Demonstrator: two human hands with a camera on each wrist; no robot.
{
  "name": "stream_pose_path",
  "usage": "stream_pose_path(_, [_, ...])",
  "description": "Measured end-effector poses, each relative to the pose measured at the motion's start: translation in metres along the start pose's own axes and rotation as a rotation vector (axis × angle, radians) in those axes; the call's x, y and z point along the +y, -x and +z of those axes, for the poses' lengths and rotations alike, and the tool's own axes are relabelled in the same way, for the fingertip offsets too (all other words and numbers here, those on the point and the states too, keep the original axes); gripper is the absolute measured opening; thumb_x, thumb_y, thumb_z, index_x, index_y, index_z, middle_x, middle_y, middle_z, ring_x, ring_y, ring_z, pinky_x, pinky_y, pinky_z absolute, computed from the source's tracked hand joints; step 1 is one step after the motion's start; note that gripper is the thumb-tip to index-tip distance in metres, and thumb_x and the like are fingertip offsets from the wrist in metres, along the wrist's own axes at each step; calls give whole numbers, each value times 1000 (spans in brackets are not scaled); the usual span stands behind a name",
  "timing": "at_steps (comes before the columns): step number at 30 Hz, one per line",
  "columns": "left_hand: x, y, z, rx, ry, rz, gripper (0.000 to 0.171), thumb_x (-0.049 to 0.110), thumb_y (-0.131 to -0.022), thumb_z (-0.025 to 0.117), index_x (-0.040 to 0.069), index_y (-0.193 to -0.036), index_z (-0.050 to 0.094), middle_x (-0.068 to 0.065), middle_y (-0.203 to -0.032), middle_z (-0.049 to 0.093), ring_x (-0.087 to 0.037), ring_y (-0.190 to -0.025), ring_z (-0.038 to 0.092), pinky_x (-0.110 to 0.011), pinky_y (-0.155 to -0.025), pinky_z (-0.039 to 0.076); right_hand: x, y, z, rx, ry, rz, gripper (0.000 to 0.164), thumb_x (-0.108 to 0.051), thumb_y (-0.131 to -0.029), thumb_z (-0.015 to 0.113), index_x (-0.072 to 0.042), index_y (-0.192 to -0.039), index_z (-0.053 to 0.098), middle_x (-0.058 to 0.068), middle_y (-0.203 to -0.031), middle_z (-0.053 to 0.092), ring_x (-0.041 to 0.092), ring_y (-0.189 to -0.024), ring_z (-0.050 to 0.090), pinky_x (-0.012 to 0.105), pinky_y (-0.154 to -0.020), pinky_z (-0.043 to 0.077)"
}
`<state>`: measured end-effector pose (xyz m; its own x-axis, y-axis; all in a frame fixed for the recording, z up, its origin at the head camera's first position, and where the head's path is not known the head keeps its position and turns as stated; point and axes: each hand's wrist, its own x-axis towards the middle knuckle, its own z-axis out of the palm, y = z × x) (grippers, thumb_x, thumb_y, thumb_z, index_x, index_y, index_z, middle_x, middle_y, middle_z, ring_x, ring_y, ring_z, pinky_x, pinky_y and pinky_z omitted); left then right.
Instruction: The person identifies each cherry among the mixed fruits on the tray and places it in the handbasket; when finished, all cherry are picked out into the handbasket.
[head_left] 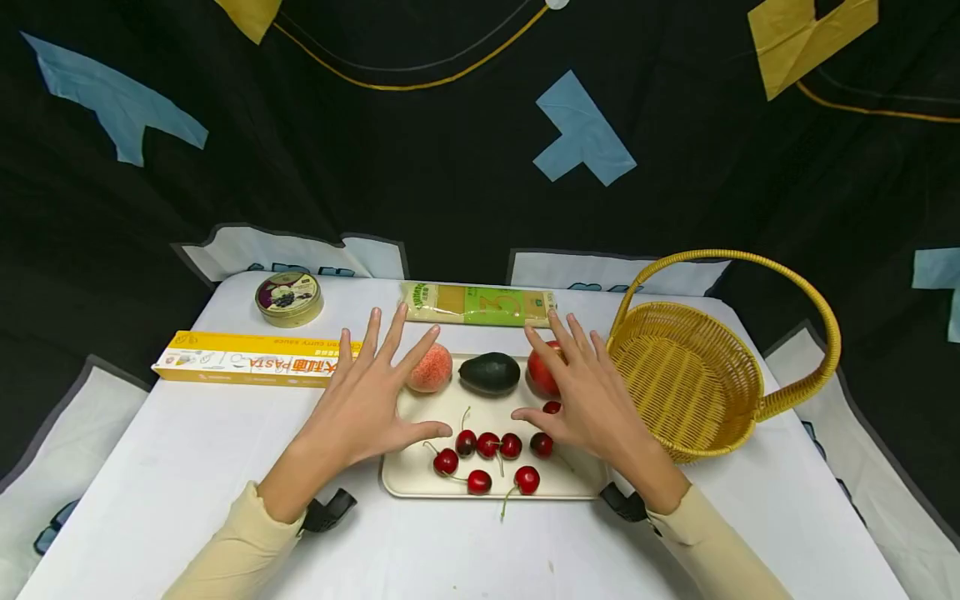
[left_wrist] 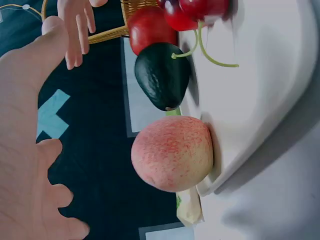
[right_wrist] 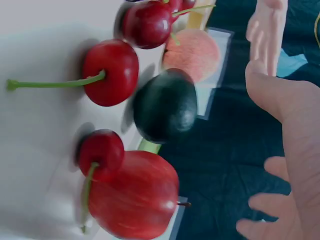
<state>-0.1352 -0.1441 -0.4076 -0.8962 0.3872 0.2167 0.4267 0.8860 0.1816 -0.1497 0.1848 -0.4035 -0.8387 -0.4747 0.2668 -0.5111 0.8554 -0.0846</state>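
My left hand (head_left: 367, 404) hovers with spread fingers over the left end of a cream tray (head_left: 420, 490), holding nothing. Over the tray's right end, my right hand (head_left: 592, 404) is likewise spread and free of any object. On the tray a peach (head_left: 430, 369) lies nearest the left hand, a dark green avocado (head_left: 490, 373) sits in the middle, and a red apple (right_wrist: 137, 195) is partly hidden behind the right fingers in the head view. Several dark red cherries (head_left: 487, 444) with green stems are scattered along the tray's front half.
A yellow wicker basket (head_left: 686, 383) with a tall handle stands at the right. Behind the tray lies a packet of noodles (head_left: 480, 305). At the left are a yellow and white pasta box (head_left: 247, 358) and a round tin (head_left: 289, 300). Black cloth (head_left: 420, 167) hangs behind the table.
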Motion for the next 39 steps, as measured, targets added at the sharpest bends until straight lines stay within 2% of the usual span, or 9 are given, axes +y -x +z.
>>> stream_pose_path(4, [-6, 20, -7, 33, 13, 38, 117, 90, -79, 68, 34, -172, 25, -3, -182, 1, -42, -165, 17, -72, -127, 20, 3, 9, -8, 37, -60, -54, 98, -63, -84, 85, -19, -163, 47, 14, -174, 34, 41, -157, 37, 66, -123, 35])
stream_pose_path(9, [-19, 41, -7, 91, 53, 107, 104, 77, -82, 77, 28, -167, 42, -2, -178, 26, -37, -159, 36, -62, -124, 36, 8, 24, -12, 102, -89, -109, 81, -50, -85, 90, -19, -153, 60, 11, -157, 57, 37, -136, 60, 60, -107, 54])
stream_pose_path(12, [-27, 48, -5, 110, 114, 140, 94, 68, -83, 82, 27, -162, 51, -3, -174, 38, -38, -152, 47, -64, -115, 47, 11, 33, -9, 137, -105, -132, 69, -41, -85, 92, -18, -145, 67, 9, -147, 65, 34, -126, 67, 54, -98, 60])
stream_pose_path(16, [-34, 54, 0, 102, 168, 147, 87, 63, -84, 85, 28, -158, 56, -3, -168, 46, -38, -141, 59, -63, -102, 55, 13, 42, -1, 123, -150, -128, 58, -33, -86, 91, -18, -139, 72, 8, -140, 68, 29, -119, 70, 48, -94, 62])
stream_pose_path(23, [-36, 59, 13, 54, 197, 142, 80, 60, -83, 86, 29, -152, 61, -5, -161, 54, -36, -136, 62, -61, -99, 57, 16, 50, 17, 86, -168, -118, 46, -27, -89, 89, -14, -131, 76, 7, -126, 74, 23, -107, 74, 40, -84, 64])
stream_pose_path(30, [-39, 66, 24, -30, 200, 127, 74, 58, -82, 89, 28, -146, 66, -6, -158, 57, -33, -136, 62, -58, -100, 58, 17, 53, 27, 29, -162, -78, 39, -19, -88, 89, -16, -125, 77, 6, -124, 73, 19, -98, 73, 38, -77, 63])
stream_pose_path(39, [-45, 69, 32, -78, 186, 115, 65, 55, -82, 90, 26, -137, 71, -7, -156, 57, -33, -136, 61, -56, -103, 57, 21, 54, 35, 22, -149, -91, 32, -13, -89, 87, -15, -120, 78, 4, -122, 72, 16, -92, 71, 34, -72, 61])
